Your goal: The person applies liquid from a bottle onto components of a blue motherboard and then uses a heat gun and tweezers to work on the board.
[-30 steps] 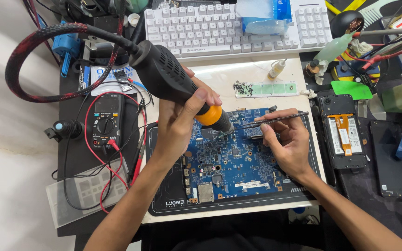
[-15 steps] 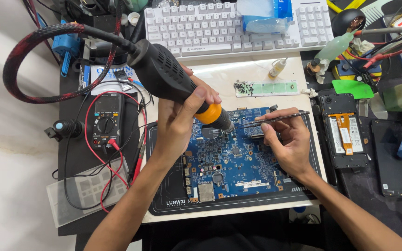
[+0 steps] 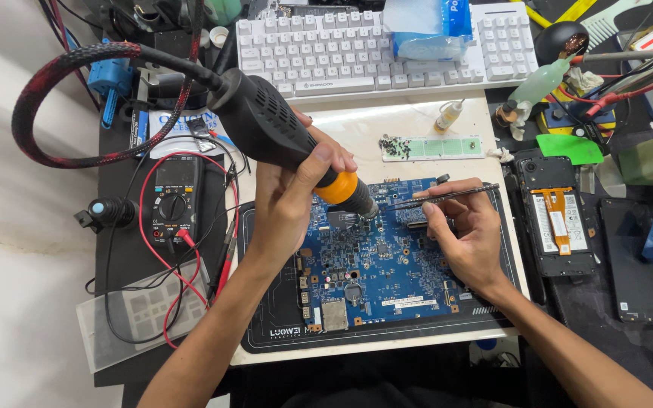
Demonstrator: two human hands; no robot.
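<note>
The left hand point(image 3: 289, 200) is closed around the black handle of a hot-air tool point(image 3: 281, 140), thumb laid along the orange collar, and the nozzle point(image 3: 362, 205) points down and to the right at the upper middle of the blue circuit board point(image 3: 376, 264). The tool's long axis runs from upper left, where its braided red-and-black hose point(image 3: 54, 91) loops away, down to lower right at the board. The right hand point(image 3: 470, 238) pinches a pair of tweezers point(image 3: 447, 198) between thumb and forefinger; they lie almost level, tips aimed left toward the nozzle, so the two tools meet from opposite sides over the same patch of the board. The spot under the nozzle lies just left of the tweezer tips and just below the left hand's fingertips; the right hand, resting on the board, is the nearer one to the surface. The board sits on a black work mat point(image 3: 266, 317), itself on a pale tabletop.

Outward, a multimeter point(image 3: 175, 204) with red and black leads lies to the left, a white keyboard point(image 3: 372, 45) above, and an opened phone point(image 3: 557, 219) to the right.

Against the pictures from half a second and one second ago, little differs: both hands keep the same grips and the nozzle and tweezers stay over the same spot
</note>
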